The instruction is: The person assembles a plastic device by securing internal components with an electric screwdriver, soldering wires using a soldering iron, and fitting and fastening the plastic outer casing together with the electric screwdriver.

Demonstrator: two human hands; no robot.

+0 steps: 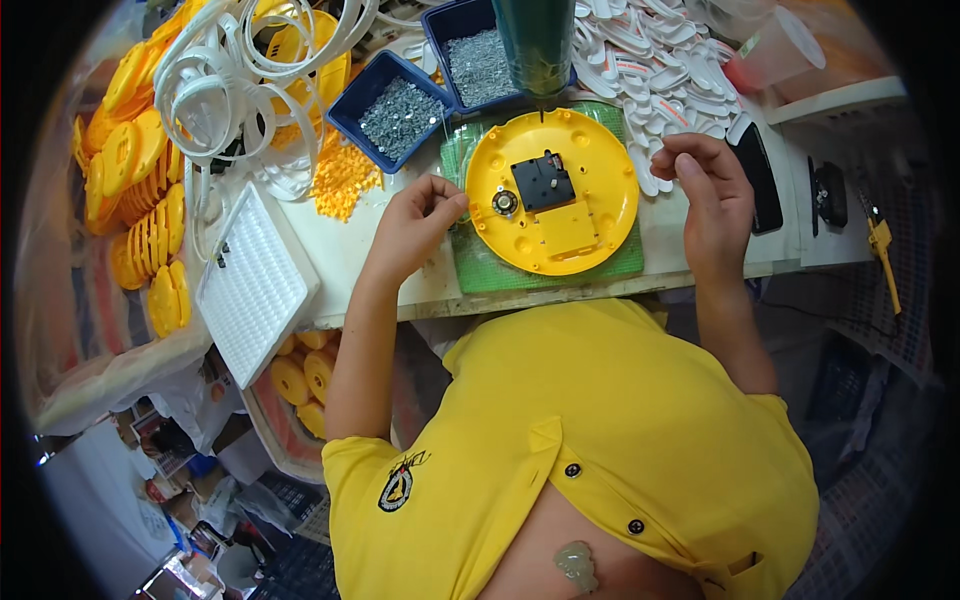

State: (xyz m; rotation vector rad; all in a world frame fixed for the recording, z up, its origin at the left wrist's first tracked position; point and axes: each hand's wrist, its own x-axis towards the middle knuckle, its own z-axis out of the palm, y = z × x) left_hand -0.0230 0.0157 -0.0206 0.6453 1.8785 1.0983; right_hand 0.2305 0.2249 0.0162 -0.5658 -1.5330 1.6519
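A round yellow plastic housing [490, 240] lies on a green mat [470, 270] at the table's front edge. Fixed inside it are a black box [543, 181], a raised yellow rectangular block [568, 229] and a small round metal-centred part [505, 203]. My left hand [412, 226] is closed at the housing's left rim, thumb and forefinger pinched on the edge. To the right of the housing, my right hand [714, 195] is raised with bent fingers apart from the thumb, and nothing shows in it. A dark green cylindrical tool [536, 45] with a thin tip stands over the housing's far edge.
Two blue bins [350, 110] of small metal parts stand behind the mat, beside small yellow pieces [343, 180]. White strips [660, 70] pile at the far right, near a black phone-like slab [757, 180]. Yellow discs [140, 150] and a white tray [258, 280] are left.
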